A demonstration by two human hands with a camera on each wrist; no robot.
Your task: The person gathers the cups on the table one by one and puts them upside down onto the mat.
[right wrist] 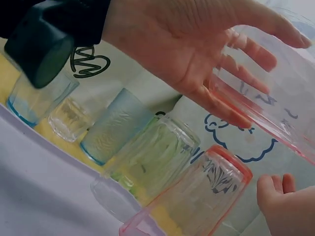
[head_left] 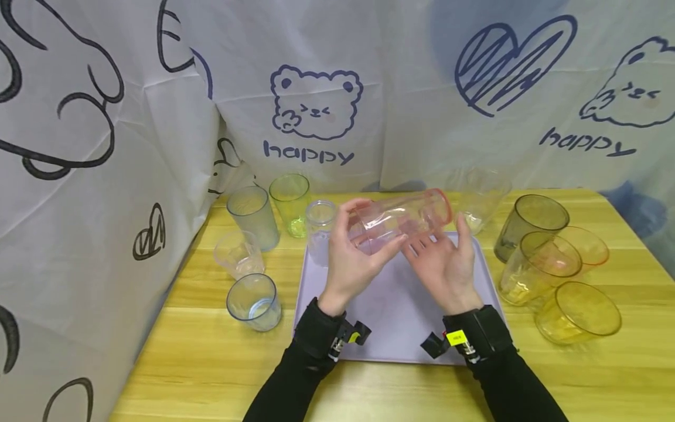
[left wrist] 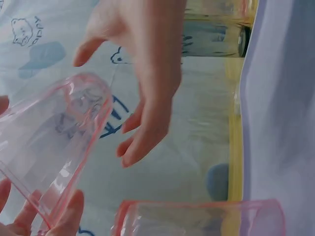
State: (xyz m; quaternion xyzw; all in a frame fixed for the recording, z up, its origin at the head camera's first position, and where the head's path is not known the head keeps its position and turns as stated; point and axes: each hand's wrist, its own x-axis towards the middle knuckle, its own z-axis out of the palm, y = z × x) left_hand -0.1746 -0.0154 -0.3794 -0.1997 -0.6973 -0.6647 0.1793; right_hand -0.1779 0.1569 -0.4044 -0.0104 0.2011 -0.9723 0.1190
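My left hand grips a clear pink-tinted drinking glass, tilted nearly sideways above the tray, its red-edged end toward the right. The right hand is beside that end, palm up and fingers extended; whether it touches the glass I cannot tell. Another pink glass stands on the lilac tray, largely hidden by the left hand in the head view. Left of it on the tray is a clear glass.
Left of the tray stand a green glass, a grey-blue glass, a small clear glass and a blue-rimmed glass. To the right are a dark grey glass, amber and yellow glasses, and a clear glass behind.
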